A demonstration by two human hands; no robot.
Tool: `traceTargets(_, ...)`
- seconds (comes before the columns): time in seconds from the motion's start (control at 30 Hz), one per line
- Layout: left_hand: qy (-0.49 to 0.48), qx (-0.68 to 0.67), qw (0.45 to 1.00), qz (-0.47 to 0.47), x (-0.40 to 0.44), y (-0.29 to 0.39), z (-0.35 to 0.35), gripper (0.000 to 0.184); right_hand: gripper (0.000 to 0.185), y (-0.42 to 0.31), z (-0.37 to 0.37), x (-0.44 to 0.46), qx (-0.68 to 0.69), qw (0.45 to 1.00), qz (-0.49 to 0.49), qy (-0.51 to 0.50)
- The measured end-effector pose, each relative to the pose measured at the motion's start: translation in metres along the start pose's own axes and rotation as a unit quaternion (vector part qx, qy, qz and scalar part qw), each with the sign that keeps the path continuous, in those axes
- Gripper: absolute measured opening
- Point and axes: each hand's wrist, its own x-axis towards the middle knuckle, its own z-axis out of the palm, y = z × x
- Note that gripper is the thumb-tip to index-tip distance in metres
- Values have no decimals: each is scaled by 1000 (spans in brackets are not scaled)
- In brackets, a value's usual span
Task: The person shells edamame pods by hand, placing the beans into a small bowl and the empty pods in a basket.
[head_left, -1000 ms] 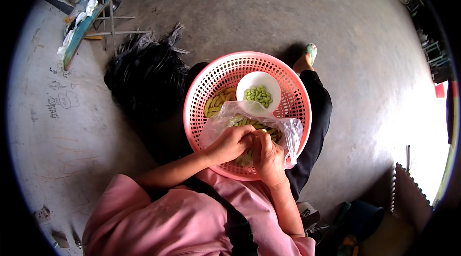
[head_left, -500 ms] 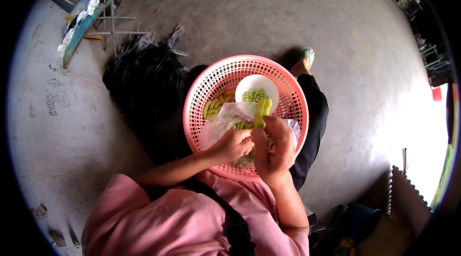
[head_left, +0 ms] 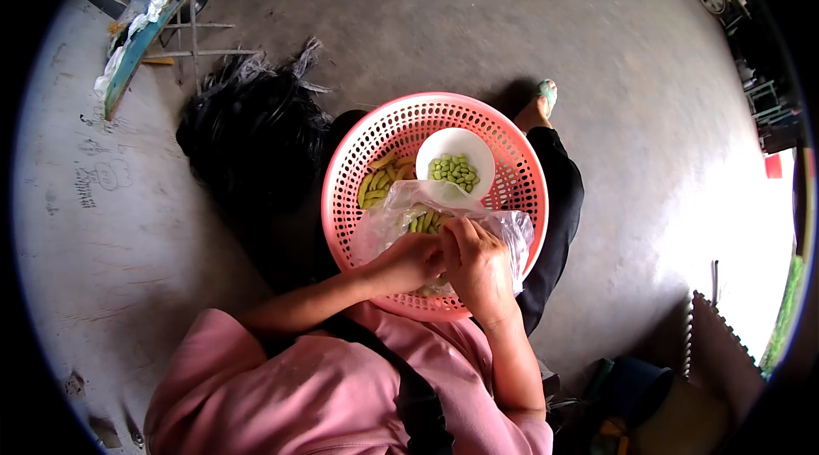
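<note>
**Left hand (head_left: 408, 261) and right hand (head_left: 483, 266) meet just short of slim yellow-green pods (head_left: 424, 223)**

Fingers on both: curled in, close together, right fingertips angled toward left hand. Gap between is hidden; can't tell if anything is pinched.

Pods appear to lie inside a clear, crumpled plastic bag (head_left: 514, 233), directly beyond the left knuckles and to the left of the right fingertips. Long axes run mostly front to back, slightly slanted. Left hand is nearer.

Containers: round pink plastic basket (head_left: 440, 98) with perforated walls holds everything. Bag covers much of its near half, hands over it. Round white bowl (head_left: 433, 146) sits in the far half, just beyond the bag, with loose green beans (head_left: 454, 172) in it. More pods, yellower, lie in the basket left of the bowl. Neither hand touches the bowl.
</note>
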Motion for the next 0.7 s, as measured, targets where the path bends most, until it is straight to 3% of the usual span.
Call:
traceTargets(0.1,11,-4,999,44,-2,-3,6,13,9,18,2,-16,-83,992,58,-75)
traceTargets(0.27,20,16,999,41,-4,-7,5,14,16,36,22,-37,-262,952,21,-157)
traceTargets(0.37,17,14,999,29,-5,-12,5,14,13,41,25,-43,-212,943,15,-257)
traceTargets(0.5,21,27,999,38,-4,-11,6,13,28,43,29,-43,-160,947,76,-268)
traceTargets(0.6,34,14,998,50,-4,-10,5,11,31,47,31,-44,-153,943,68,-287)
traceTargets(0.7,31,-28,998,47,-3,-9,6,9,18,39,21,-39,-179,934,41,-305)
